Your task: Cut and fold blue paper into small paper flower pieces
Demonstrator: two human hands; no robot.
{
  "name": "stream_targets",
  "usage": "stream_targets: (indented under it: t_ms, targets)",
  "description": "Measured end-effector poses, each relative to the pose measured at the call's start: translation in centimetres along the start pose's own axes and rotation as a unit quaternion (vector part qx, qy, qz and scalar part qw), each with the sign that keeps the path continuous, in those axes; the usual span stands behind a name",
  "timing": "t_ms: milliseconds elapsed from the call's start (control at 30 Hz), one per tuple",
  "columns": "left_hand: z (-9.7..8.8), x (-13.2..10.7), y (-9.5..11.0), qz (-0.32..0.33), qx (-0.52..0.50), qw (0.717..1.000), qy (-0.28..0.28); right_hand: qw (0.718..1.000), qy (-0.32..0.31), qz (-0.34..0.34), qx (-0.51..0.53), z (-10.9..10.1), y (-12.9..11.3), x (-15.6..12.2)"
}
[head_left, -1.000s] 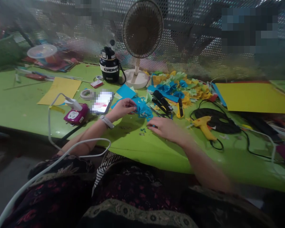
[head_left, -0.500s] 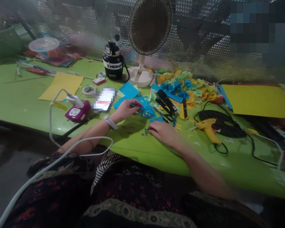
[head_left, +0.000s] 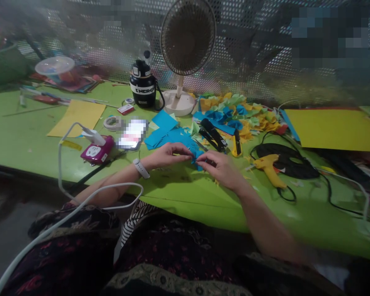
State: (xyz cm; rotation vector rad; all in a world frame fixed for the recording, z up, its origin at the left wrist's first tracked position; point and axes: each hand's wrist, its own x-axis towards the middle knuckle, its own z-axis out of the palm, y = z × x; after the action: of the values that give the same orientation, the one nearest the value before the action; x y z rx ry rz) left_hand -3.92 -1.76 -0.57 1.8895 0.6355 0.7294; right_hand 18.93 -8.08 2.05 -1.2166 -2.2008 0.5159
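Perforated metal mesh [head_left: 249,45] rose behind a long green desk [head_left: 314,213] crowded with craft supplies. A white desk fan [head_left: 187,39] stood at the back beside a black flask [head_left: 141,84] printed "ENERGY", and sheets of yellow card lay toward both ends, one on the left [head_left: 77,117] and a larger one on the right [head_left: 333,129]. A heap of cut blue, yellow and green paper pieces [head_left: 234,111] sat just behind a black stapler [head_left: 212,133]. Farther right lay a yellow hot glue gun [head_left: 268,168] beside a coil of black cord [head_left: 283,162], while a magenta power socket [head_left: 97,150] sat on the left near a blurred phone [head_left: 131,133]. Loose blue paper sheets [head_left: 163,131] lay just beyond the hands. The left hand [head_left: 169,155], with a white wristband [head_left: 141,168] on its wrist, and the right hand [head_left: 220,168] met above the desk, their fingertips pinching a small blue paper piece [head_left: 197,158] between them.
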Motion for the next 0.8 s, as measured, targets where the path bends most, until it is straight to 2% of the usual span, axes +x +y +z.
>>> stream_targets:
  t_ms: [367, 800]
  targets:
    - [0.4, 0.1, -0.2, 0.0, 0.001, 1.0, 0.014, 1.0, 0.008, 0.01, 0.026, 0.2, -0.4, 0.0]
    - [0.6, 0.0, -0.2, 0.033, -0.038, 0.998, 0.041, 0.992, 0.01, 0.073, 0.102, -0.1, -1.2, -0.2]
